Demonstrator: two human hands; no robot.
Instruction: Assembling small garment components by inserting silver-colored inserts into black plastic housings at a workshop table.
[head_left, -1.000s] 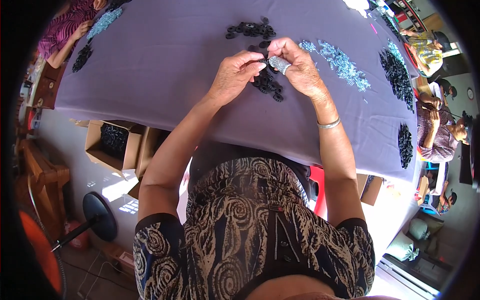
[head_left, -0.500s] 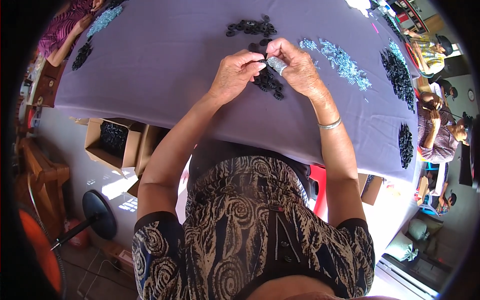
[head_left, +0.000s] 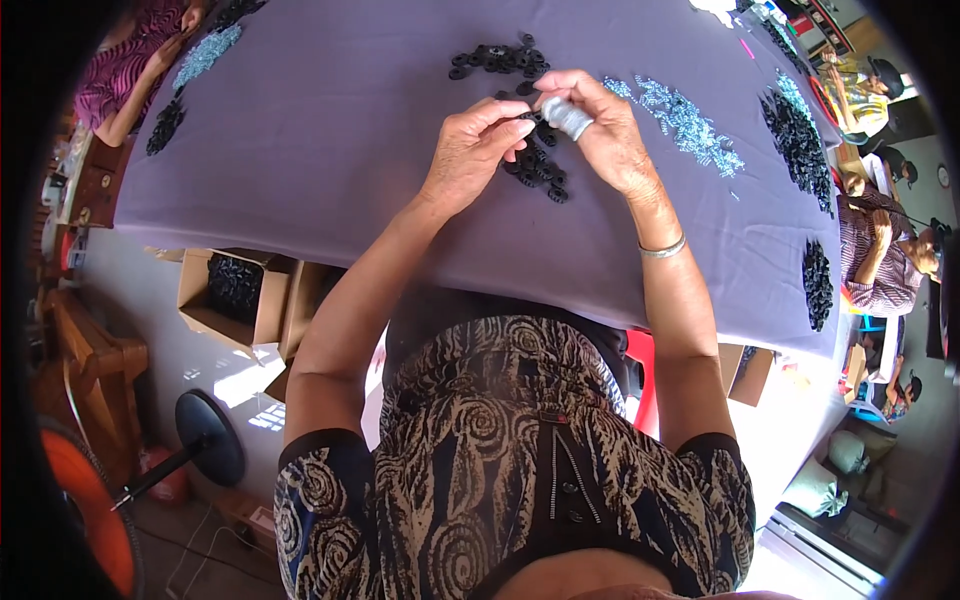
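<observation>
Above the purple-grey tablecloth (head_left: 330, 150), my two hands meet fingertip to fingertip. My left hand (head_left: 472, 152) pinches a small black round part (head_left: 530, 119), mostly covered by its thumb and finger. My right hand (head_left: 608, 135) is closed at the thumb and forefinger beside that part; anything between those tips is too small to make out. Silvery tape (head_left: 568, 117) wraps one of its fingers. Black round parts lie loose beyond my hands (head_left: 500, 57) and below them, the nearer heap (head_left: 540, 175) partly hidden. Small shiny pale-blue coil-like pieces (head_left: 690, 125) spread to the right of my right hand.
Dark piles (head_left: 797, 140) lie along the table's right side, another (head_left: 818, 285) near its corner. At left, a person's arm (head_left: 135, 90) is by a pale-blue pile (head_left: 207, 57). Other people sit at right. An open cardboard box (head_left: 235, 295) of black parts stands below the table edge.
My right hand's taped finger has lifted and turned, while its thumb and forefinger stay by the part. My left hand keeps its pinch. The whole view has shifted slightly.
</observation>
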